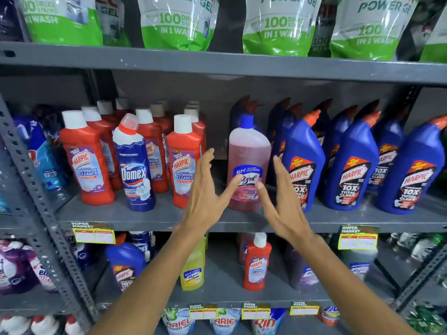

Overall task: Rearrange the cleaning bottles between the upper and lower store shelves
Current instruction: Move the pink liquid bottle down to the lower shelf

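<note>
A pink Lizol bottle (249, 151) with a blue cap stands upright on the upper grey shelf (145, 217), between red Harpic bottles (185, 163) and blue Harpic bottles (303, 165). My left hand (208, 194) is spread open just left of it, the thumb touching its label. My right hand (283, 201) is spread open just right of it, thumb at the label too. Neither hand wraps the bottle. On the lower shelf (225, 274) stand a yellow Lizol bottle (193, 269), a red Harpic bottle (257, 264) and a blue Harpic bottle (125, 264).
A white and blue Domex bottle (134, 165) stands among the red ones at left. Green detergent pouches (176, 22) hang over the top shelf. Slotted grey uprights (36, 189) frame the bay. Price tags (94, 234) line the shelf edges. Ariel pouches (179, 322) sit lowest.
</note>
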A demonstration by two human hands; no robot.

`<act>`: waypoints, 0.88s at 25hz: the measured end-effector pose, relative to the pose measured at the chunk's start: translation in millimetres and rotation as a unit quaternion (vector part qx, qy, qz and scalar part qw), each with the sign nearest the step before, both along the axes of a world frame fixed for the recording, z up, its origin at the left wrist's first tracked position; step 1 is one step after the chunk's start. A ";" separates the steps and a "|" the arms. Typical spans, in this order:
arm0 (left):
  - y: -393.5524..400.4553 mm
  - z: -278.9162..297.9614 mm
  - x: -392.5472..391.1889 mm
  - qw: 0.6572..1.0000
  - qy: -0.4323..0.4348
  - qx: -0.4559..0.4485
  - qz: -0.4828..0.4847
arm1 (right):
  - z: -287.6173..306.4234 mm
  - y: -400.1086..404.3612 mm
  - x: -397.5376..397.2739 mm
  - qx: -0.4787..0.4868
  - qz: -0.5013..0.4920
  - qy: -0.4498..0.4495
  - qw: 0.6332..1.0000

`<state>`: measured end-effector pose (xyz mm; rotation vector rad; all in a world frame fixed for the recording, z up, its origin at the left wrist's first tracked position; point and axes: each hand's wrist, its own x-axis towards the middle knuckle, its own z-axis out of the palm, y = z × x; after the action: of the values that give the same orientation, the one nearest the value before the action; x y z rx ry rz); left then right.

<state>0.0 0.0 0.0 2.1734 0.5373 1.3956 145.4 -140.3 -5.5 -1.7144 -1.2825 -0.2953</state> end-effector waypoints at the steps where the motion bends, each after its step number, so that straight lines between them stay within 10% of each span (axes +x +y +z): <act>1: 6.7 -0.9 7.6 0.999 0.007 -0.051 -0.016 | -10.0 -0.8 -1.3 -0.037 0.009 0.048 0.998; 7: 45.6 25.2 42.0 0.934 0.067 -0.301 -0.182 | -46.2 7.4 13.1 -0.219 -0.044 0.073 0.972; 22: -30.4 3.0 -62.4 0.936 -0.077 -0.305 -0.156 | -61.6 13.9 18.5 -0.327 -0.068 -0.140 0.932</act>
<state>-62.4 -30.4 3.0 1.5539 0.4622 1.0375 163.9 -126.4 -67.1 -2.4001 -1.5854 -0.2065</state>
